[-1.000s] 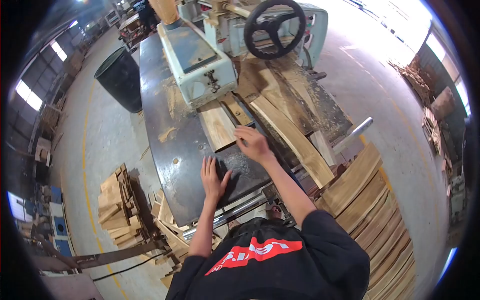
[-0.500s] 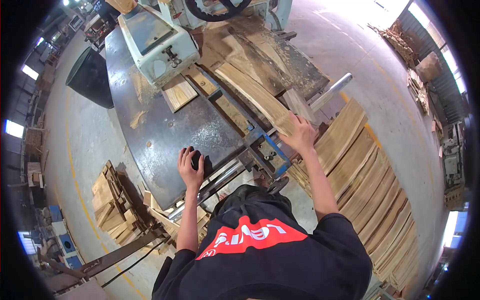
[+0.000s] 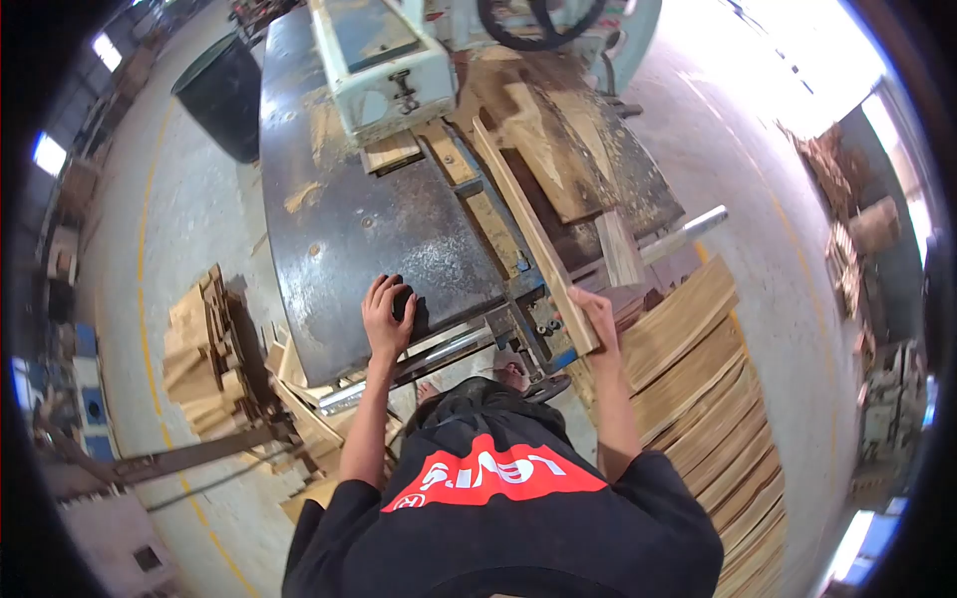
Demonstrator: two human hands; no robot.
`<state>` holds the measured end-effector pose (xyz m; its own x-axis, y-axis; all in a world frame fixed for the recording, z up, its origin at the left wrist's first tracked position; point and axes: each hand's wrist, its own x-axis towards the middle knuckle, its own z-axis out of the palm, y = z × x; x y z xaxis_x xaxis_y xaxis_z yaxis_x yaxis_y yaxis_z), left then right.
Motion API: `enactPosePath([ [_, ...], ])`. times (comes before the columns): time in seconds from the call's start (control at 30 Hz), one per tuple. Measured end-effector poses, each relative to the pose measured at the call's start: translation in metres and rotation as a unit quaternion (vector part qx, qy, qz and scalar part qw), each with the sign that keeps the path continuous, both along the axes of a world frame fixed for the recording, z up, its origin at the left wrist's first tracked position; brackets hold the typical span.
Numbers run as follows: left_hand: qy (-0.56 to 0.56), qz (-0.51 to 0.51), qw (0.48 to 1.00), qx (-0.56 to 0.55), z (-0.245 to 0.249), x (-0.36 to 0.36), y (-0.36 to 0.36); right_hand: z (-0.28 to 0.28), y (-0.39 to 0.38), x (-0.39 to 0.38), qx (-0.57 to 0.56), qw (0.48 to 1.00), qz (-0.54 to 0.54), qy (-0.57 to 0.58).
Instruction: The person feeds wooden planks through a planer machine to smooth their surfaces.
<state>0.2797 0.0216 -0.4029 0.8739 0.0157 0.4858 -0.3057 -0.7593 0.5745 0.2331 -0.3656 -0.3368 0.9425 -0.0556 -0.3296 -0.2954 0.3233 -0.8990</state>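
Observation:
A long wooden board [image 3: 531, 227] stands on its narrow edge along the right side of the blue metal guide [image 3: 525, 286]. My right hand [image 3: 596, 317] grips its near end, which reaches past the front of the machine table [image 3: 379, 219]. At the table's front edge, my left hand [image 3: 385, 321] rests with curled fingers around something black, and I cannot tell what it is. A short wooden piece [image 3: 391, 151] lies partly under the pale green machine housing [image 3: 394, 95], its far part hidden.
Stacked planks [image 3: 688, 329] lie low at my right. A pile of wood pieces [image 3: 204, 349] sits on the floor at left, near a metal beam [image 3: 199, 453]. A dark bin [image 3: 221, 100] stands beyond the table. A handwheel [image 3: 543, 20] is at the top.
The board has come toward me and turned from its broad face onto its edge, with my right hand drawing back. Less of the short piece shows by the housing. The view has shifted.

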Motion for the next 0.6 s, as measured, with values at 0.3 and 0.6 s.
enactPosePath([
  [0.3, 0.036, -0.045, 0.869, -0.491, -0.007, -0.019, -0.005, -0.019, 0.085, 0.005, 0.100, 0.941, 0.322, 0.026],
  [0.6, 0.046, 0.346, 0.713, -0.608, 0.028, -0.139, 0.081, -0.020, 0.230, -0.034, -0.158, 0.800, 0.577, 0.036],
])
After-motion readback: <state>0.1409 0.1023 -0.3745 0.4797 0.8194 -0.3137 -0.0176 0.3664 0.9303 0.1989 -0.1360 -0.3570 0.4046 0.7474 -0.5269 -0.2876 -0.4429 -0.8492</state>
